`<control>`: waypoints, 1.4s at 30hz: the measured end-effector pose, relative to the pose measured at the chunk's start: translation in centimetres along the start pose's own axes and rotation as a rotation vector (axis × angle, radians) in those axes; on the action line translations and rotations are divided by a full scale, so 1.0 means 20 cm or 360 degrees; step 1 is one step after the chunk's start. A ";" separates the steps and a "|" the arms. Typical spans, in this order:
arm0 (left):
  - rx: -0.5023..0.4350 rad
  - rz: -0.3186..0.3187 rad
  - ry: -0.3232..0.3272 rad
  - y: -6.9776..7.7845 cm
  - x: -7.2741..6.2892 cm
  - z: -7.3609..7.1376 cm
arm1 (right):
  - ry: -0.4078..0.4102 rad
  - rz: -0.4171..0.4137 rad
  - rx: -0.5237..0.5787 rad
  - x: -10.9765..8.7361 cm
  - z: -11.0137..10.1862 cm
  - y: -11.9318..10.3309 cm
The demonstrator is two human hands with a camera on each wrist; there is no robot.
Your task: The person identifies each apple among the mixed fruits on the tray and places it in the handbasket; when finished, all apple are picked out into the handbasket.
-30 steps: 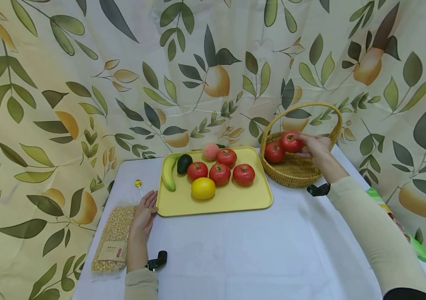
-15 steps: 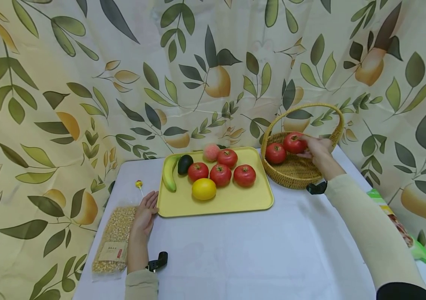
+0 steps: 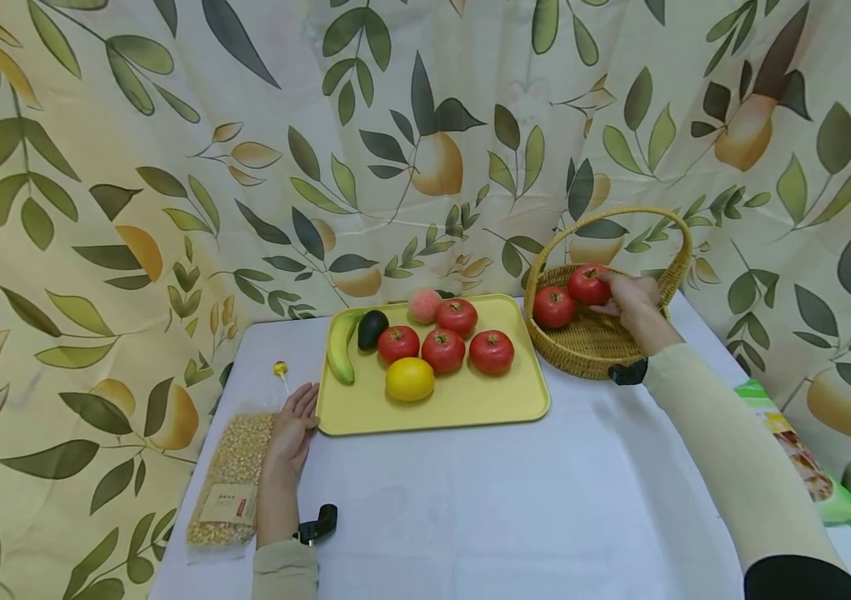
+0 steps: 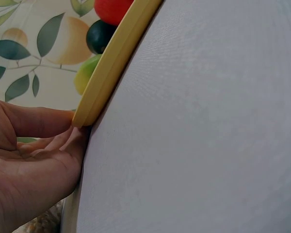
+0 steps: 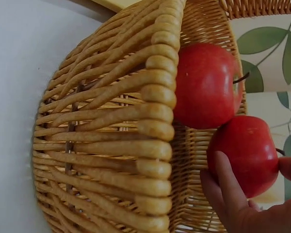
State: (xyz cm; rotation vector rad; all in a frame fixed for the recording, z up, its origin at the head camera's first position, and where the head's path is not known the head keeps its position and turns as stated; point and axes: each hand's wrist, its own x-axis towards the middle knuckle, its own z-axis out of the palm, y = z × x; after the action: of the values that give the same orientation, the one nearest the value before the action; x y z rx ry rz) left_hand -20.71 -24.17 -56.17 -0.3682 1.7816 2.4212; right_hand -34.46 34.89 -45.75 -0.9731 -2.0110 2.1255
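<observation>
A clear bag of yellow kernels lies at the lower left of the frame on the white-covered table, with a lollipop just above its top end. Next comes the left hand, its thumb and fingers pinching the lower-left corner of the yellow tray.

The tray spans the middle of the frame. On it, from the left, are a banana, a dark green oval fruit, a yellow lemon toward the front, a pink peach at the back, and four red apples, the rightmost apple slightly apart.

Right of the tray stands a wicker basket with a tall arched handle. One red apple sits inside at the left; beside it, touching, is the held apple, clamped between the thumb and fingers of the right hand. Whether this second apple rests on the basket's floor cannot be told.

At the right edge lies a green-ended printed package. Leaf-patterned cloth fills the background.
</observation>
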 end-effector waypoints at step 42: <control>0.0005 0.0009 0.0045 -0.01 0.02 0.00 | -0.0572 0.0234 -0.0056 0.12 -0.02 0.01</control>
State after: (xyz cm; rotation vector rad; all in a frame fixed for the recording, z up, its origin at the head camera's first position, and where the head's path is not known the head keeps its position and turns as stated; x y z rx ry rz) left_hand -21.02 -24.07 -56.46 -0.3995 1.8001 2.4289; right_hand -36.15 36.42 -46.87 -0.8131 -2.1969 2.5055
